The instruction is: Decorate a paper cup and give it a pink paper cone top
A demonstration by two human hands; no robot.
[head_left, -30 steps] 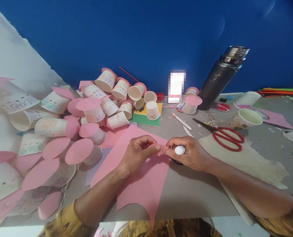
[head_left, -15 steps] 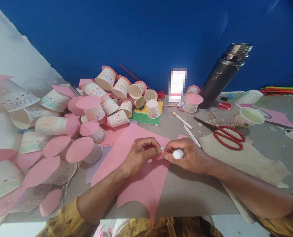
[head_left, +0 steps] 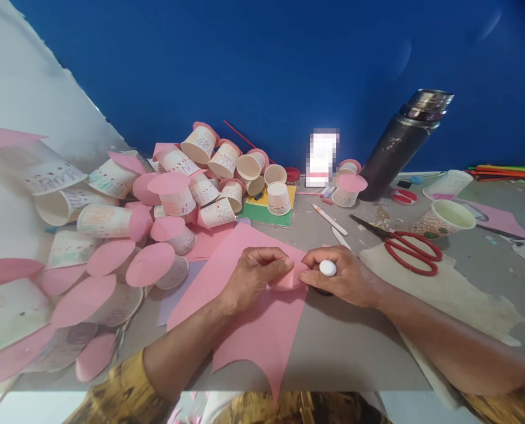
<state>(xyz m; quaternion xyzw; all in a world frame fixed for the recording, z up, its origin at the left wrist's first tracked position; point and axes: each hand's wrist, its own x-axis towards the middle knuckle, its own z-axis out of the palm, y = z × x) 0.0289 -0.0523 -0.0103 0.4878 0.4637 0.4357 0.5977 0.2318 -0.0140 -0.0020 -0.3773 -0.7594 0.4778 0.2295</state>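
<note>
Between my two hands, a small piece of pink paper [head_left: 294, 275] is held above a large pink paper sheet [head_left: 256, 333]. My left hand [head_left: 256, 277] is closed, pinching the piece's left side between thumb and fingers. The right side is pinched by the thumb and forefinger of my right hand [head_left: 350, 278], which is also closed. A white, round-ended object [head_left: 328, 268] sticks out from that same hand; its body is hidden in the palm, so its kind is unclear. The large sheet lies flat, with curved cut-outs along its near edge.
Decorated paper cups [head_left: 171, 194] with pink paper discs are heaped on the left. Red-handled scissors [head_left: 415, 253] rest on a pale cloth-like sheet [head_left: 456, 294] at right. Behind them are a patterned cup [head_left: 443, 219], a tilted dark flask [head_left: 399, 147] and a white pen [head_left: 329, 219].
Both hands keep hold of the small pink piece while the fingers shift along it. It looked folded and partly hidden before; more of its face shows now. The camera view has shifted slightly.
</note>
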